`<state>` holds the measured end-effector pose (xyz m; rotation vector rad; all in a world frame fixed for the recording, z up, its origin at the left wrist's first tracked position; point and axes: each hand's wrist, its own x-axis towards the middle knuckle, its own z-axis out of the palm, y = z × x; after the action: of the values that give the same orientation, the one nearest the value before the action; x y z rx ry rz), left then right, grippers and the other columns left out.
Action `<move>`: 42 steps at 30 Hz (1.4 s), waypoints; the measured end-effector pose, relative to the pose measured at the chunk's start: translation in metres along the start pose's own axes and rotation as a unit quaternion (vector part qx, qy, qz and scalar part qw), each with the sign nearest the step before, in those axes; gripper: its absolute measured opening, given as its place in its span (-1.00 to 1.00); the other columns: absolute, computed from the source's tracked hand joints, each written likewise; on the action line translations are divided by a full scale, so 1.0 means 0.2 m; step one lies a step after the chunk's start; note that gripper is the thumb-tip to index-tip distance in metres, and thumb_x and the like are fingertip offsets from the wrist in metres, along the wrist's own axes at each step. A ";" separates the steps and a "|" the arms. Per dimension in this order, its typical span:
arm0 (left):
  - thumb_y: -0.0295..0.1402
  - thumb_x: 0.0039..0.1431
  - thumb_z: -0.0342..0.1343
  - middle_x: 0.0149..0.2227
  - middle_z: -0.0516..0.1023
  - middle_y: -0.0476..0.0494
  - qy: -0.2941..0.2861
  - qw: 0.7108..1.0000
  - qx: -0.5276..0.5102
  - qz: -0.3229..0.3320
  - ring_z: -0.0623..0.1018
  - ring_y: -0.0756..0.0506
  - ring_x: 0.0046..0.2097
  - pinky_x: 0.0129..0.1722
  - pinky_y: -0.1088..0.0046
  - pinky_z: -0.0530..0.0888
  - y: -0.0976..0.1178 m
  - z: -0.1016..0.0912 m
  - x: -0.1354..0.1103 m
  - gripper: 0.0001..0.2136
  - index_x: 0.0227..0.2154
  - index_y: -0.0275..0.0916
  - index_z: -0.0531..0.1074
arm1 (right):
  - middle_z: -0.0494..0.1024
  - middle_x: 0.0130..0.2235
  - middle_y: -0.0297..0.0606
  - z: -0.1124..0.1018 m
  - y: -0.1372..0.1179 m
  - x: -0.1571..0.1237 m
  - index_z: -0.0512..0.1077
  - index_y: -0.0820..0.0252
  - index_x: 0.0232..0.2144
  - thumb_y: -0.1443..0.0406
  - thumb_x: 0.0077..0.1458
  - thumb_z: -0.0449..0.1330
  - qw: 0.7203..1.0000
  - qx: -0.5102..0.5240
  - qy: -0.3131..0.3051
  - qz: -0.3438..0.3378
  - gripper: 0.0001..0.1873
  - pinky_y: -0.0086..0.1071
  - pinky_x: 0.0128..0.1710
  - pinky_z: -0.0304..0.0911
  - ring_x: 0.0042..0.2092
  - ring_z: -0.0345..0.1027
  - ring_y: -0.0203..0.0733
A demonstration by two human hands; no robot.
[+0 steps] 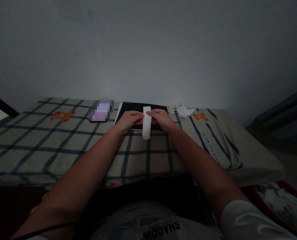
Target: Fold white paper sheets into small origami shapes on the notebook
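Observation:
Both hands meet over a black, spiral-edged notebook or pad (130,107) that lies on the bed. Between them a narrow white paper strip (146,130) stands lengthwise, its near end hanging past the pad's front edge. My left hand (130,120) pinches the strip's left edge with thumb and fingertips. From the other side my right hand (161,119) grips it, the thumb lying on the paper's face. Fingers behind the strip are partly hidden. Close to the right hand, beyond the pad, sits a small pile of white paper pieces (184,111).
A phone (100,111) with a blurred-out screen lies left of the pad. The checked bed cover (85,143) is printed with orange bears. A plain wall (148,56) rises behind the bed. At lower right, a red container (285,186) holds many white paper scraps.

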<state>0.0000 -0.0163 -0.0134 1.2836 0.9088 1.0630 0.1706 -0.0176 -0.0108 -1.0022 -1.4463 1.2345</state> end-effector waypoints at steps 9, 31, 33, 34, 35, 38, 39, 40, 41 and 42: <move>-0.30 -0.18 0.30 -0.43 0.54 -0.12 0.015 1.000 0.005 -0.005 0.50 0.00 -0.40 -0.27 0.39 0.47 0.00 0.00 0.00 -0.81 -0.48 -0.28 0.50 | 0.42 -0.56 -0.31 -0.01 -0.01 0.00 0.43 0.24 -0.55 0.12 -0.09 0.25 1.000 0.010 -0.015 0.017 -0.72 -0.48 -0.59 0.09 -0.56 0.19 -0.40; -0.30 -0.19 0.31 -0.38 0.55 -0.13 0.033 0.999 0.014 0.004 0.50 -0.01 -0.39 -0.30 0.41 0.48 -0.02 0.00 0.01 -0.77 -0.42 -0.28 0.50 | 0.41 -0.58 -0.33 0.00 0.01 0.01 0.39 0.22 -0.56 0.17 -0.05 0.24 0.999 -0.009 0.049 -0.003 -0.76 -0.46 -0.58 0.16 -0.56 0.24 -0.39; -0.30 -0.20 0.31 -0.39 0.55 -0.13 0.033 0.999 0.011 0.004 0.49 0.01 -0.40 -0.32 0.43 0.47 -0.03 -0.01 0.02 -0.76 -0.42 -0.28 0.50 | 0.41 -0.58 -0.33 0.00 0.01 0.01 0.40 0.23 -0.56 0.16 -0.06 0.25 0.999 -0.004 0.049 0.000 -0.75 -0.47 -0.58 0.17 -0.57 0.23 -0.39; -0.30 -0.20 0.31 -0.40 0.55 -0.12 0.033 0.999 0.010 0.005 0.49 0.02 -0.42 -0.33 0.44 0.47 -0.03 -0.01 0.02 -0.77 -0.42 -0.28 0.50 | 0.41 -0.58 -0.33 0.00 0.00 0.01 0.40 0.23 -0.55 0.15 -0.06 0.25 0.999 0.001 0.046 0.003 -0.75 -0.47 -0.58 0.17 -0.57 0.23 -0.40; -0.30 -0.20 0.31 -0.40 0.54 -0.11 0.030 0.999 0.011 0.003 0.48 0.03 -0.43 -0.34 0.46 0.46 -0.03 -0.01 0.02 -0.77 -0.43 -0.28 0.50 | 0.41 -0.58 -0.33 0.00 0.00 0.01 0.40 0.23 -0.54 0.14 -0.06 0.25 0.999 0.007 0.041 0.008 -0.74 -0.47 -0.58 0.18 -0.57 0.24 -0.40; -0.31 -0.19 0.31 -0.42 0.54 -0.10 0.022 1.000 0.015 -0.002 0.46 0.05 -0.45 -0.34 0.48 0.44 -0.03 -0.01 0.02 -0.79 -0.44 -0.28 0.51 | 0.42 -0.57 -0.32 0.00 -0.01 0.01 0.38 0.23 -0.54 0.12 -0.03 0.22 0.999 0.033 0.038 0.020 -0.72 -0.46 -0.58 0.19 -0.57 0.26 -0.38; -0.32 -0.19 0.31 -0.42 0.54 -0.09 0.020 1.000 0.016 -0.004 0.46 0.05 -0.45 -0.34 0.48 0.44 -0.02 -0.01 0.02 -0.79 -0.44 -0.28 0.51 | 0.42 -0.57 -0.31 0.00 -0.01 0.01 0.37 0.23 -0.54 0.13 -0.02 0.21 0.998 0.035 0.042 0.019 -0.72 -0.46 -0.58 0.19 -0.56 0.27 -0.37; -0.32 -0.19 0.31 -0.42 0.54 -0.10 0.019 1.000 0.016 -0.006 0.46 0.05 -0.45 -0.33 0.47 0.44 -0.02 -0.01 0.02 -0.79 -0.44 -0.28 0.51 | 0.42 -0.57 -0.31 0.00 -0.01 0.01 0.37 0.23 -0.54 0.14 0.00 0.20 0.998 0.034 0.046 0.016 -0.73 -0.45 -0.57 0.19 -0.56 0.28 -0.37; -0.32 -0.19 0.31 -0.41 0.54 -0.10 0.020 1.000 0.016 -0.007 0.46 0.05 -0.44 -0.32 0.47 0.44 -0.02 -0.01 0.02 -0.80 -0.45 -0.28 0.52 | 0.43 -0.57 -0.30 -0.01 -0.01 0.01 0.37 0.23 -0.55 0.15 0.00 0.19 0.998 0.029 0.051 0.012 -0.74 -0.45 -0.57 0.19 -0.55 0.29 -0.36; -0.32 -0.19 0.31 -0.41 0.54 -0.10 0.020 1.000 0.015 -0.007 0.46 0.04 -0.44 -0.32 0.46 0.44 -0.02 0.00 0.02 -0.80 -0.45 -0.28 0.52 | 0.43 -0.56 -0.30 -0.01 -0.01 0.01 0.37 0.23 -0.55 0.17 0.01 0.19 0.998 0.021 0.055 0.006 -0.75 -0.45 -0.56 0.20 -0.55 0.28 -0.37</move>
<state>0.0007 -0.0125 -0.0170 1.2823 0.9659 1.0700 0.1715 -0.0162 -0.0078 -1.0349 -1.3259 1.1959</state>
